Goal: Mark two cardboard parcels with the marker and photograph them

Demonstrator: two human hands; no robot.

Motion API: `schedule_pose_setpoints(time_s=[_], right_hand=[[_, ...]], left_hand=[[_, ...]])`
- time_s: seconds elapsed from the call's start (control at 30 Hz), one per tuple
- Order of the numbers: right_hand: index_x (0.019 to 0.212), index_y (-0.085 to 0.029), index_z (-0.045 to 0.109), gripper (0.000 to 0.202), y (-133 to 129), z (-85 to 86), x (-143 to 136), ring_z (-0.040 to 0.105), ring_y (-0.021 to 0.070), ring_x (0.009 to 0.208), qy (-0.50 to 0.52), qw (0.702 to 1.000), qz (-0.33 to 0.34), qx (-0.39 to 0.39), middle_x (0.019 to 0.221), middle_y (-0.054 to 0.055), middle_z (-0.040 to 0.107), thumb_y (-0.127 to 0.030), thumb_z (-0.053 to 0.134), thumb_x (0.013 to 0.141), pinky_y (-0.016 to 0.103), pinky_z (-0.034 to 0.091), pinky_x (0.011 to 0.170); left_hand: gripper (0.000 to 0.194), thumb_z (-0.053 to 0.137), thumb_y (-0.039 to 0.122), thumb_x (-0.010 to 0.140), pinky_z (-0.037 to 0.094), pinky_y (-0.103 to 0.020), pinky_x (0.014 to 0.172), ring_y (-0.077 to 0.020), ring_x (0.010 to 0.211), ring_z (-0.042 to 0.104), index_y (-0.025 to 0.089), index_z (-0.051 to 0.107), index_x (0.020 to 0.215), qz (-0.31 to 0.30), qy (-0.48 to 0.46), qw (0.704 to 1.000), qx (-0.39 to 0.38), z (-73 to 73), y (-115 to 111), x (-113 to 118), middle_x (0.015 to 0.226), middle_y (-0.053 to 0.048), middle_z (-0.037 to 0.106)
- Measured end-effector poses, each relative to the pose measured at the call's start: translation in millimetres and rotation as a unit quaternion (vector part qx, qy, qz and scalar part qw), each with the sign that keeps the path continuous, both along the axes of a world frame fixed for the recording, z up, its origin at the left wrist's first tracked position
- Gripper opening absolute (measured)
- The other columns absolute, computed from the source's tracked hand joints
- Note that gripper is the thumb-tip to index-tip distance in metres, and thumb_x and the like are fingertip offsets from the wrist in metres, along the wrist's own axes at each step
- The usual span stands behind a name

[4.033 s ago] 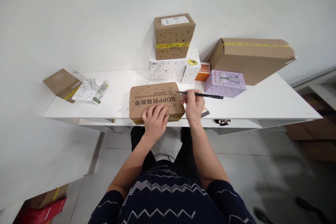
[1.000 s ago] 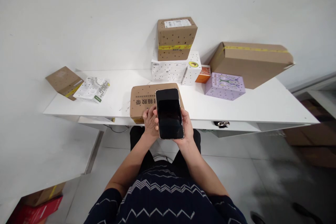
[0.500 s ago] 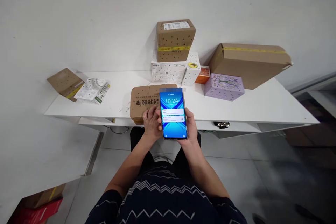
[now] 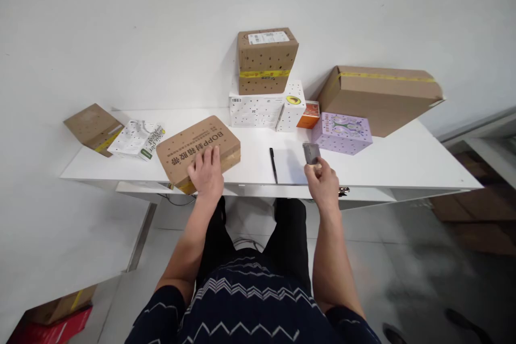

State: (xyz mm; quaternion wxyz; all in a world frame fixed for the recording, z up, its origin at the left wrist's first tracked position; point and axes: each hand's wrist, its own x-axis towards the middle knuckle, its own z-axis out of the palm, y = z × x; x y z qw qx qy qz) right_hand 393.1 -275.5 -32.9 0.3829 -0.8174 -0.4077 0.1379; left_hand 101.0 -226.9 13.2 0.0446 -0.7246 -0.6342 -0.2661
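A brown cardboard box (image 4: 187, 142) printed with large dark characters sits slanted at the table's front edge, one corner jutting over it. My left hand (image 4: 207, 174) grips its near side, fingers bent over the top face and palm at the edge. Out to the right, my right hand (image 4: 323, 180) pinches a smartphone (image 4: 311, 152) that looks dull grey at this angle; fingers hide its lower end. Between the two hands a black pen (image 4: 273, 165) lies on the white table, pointing away from me.
Behind, another cardboard box (image 4: 266, 62) stands on a white avocado-print carton (image 4: 256, 113). An orange box (image 4: 308, 114), a purple carton (image 4: 342, 133) and a large flat box (image 4: 382, 99) are at right. A white carton (image 4: 135, 140) and small brown box (image 4: 93, 128) are at left.
The phone, held up in front of me with its screen lit, has gone right and down in my right hand. My left hand and the printed box moved left, and the box turned. The pen came into view.
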Motion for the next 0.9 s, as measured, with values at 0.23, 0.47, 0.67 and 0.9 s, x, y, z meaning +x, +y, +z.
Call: schedule_pose_setpoints(time_s=[0.23, 0.47, 0.67, 0.9], right_hand=[[0.135, -0.020, 0.058, 0.051, 20, -35.3, -1, 0.051, 0.0361, 0.111, -0.247, 0.961, 0.019, -0.124, 0.135, 0.021, 0.054, -0.043, 0.057, 0.089, 0.049, 0.040, 0.088], [0.131, -0.019, 0.061, 0.051, 25, -49.2, 9, 0.045, 0.0401, 0.123, -0.228, 0.966, 0.031, -0.122, 0.143, 0.021, 0.049, -0.048, 0.059, 0.090, 0.055, 0.041, 0.094], [0.136, -0.016, 0.054, 0.054, 89, -3.1, 7, 0.043, 0.0352, 0.132, -0.108, 0.981, 0.124, 0.107, 0.142, 0.021, 0.051, -0.045, 0.054, 0.090, 0.057, 0.037, 0.107], [0.152, -0.021, 0.026, 0.077, 239, 68.2, 3, 0.039, 0.0296, 0.139, 0.075, 0.935, 0.224, 0.264, 0.152, 0.014, 0.041, -0.040, 0.057, 0.085, 0.058, 0.034, 0.111]], left_hand=[[0.049, 0.031, 0.018, 0.096, 0.031, -0.060, 0.093, -0.0413, 0.123, 0.045, 0.024, 0.054, 0.138, 0.143, 0.058, 0.987, -0.041, 13.4, 82, -21, 0.136, -0.022, 0.055], [0.046, 0.046, 0.019, 0.090, 0.027, -0.063, 0.107, -0.0407, 0.139, 0.033, 0.021, 0.055, 0.135, 0.162, 0.003, 0.987, 0.010, 16.4, 135, -47, 0.146, -0.020, 0.047], [0.059, 0.056, 0.043, 0.091, 0.026, -0.048, 0.119, -0.0313, 0.141, 0.039, 0.017, 0.046, 0.143, -0.093, -0.264, 0.960, 0.009, 13.2, 167, 6, 0.150, -0.017, 0.047], [0.075, 0.060, 0.037, 0.092, 0.017, -0.051, 0.123, -0.0287, 0.152, 0.020, 0.022, 0.020, 0.155, -0.274, -0.474, 0.835, -0.040, 34.2, 244, 96, 0.163, -0.012, 0.024]])
